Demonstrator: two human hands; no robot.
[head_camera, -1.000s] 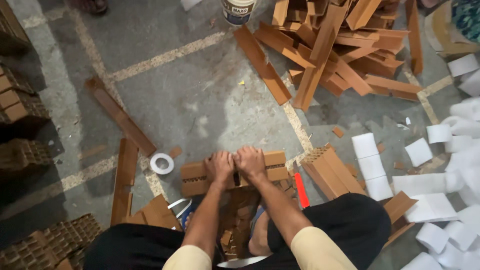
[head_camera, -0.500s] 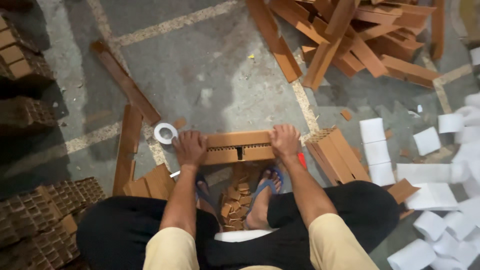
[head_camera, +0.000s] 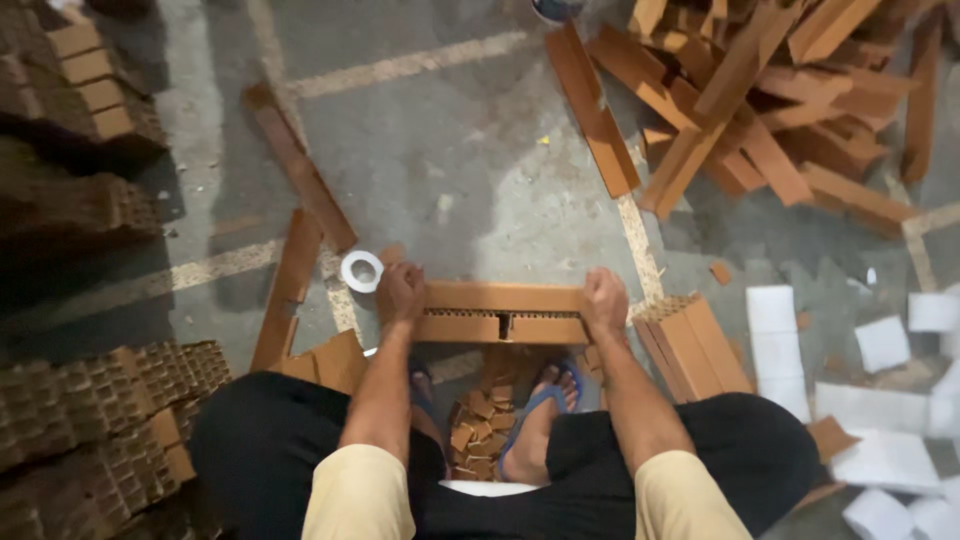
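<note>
The left hand (head_camera: 400, 293) and right hand (head_camera: 605, 300) each clench an end of a long brown cardboard block (head_camera: 502, 312), held level over the feet. A white tape roll (head_camera: 361, 271) lies just beside the left hand on the concrete floor (head_camera: 450, 150).

No labels, signs or screens show. The only packaging is a round blue-rimmed tub (head_camera: 556, 8), cut off at the top edge of the concrete floor (head_camera: 450, 150) beside the heap of brown cardboard strips (head_camera: 760, 100).
</note>
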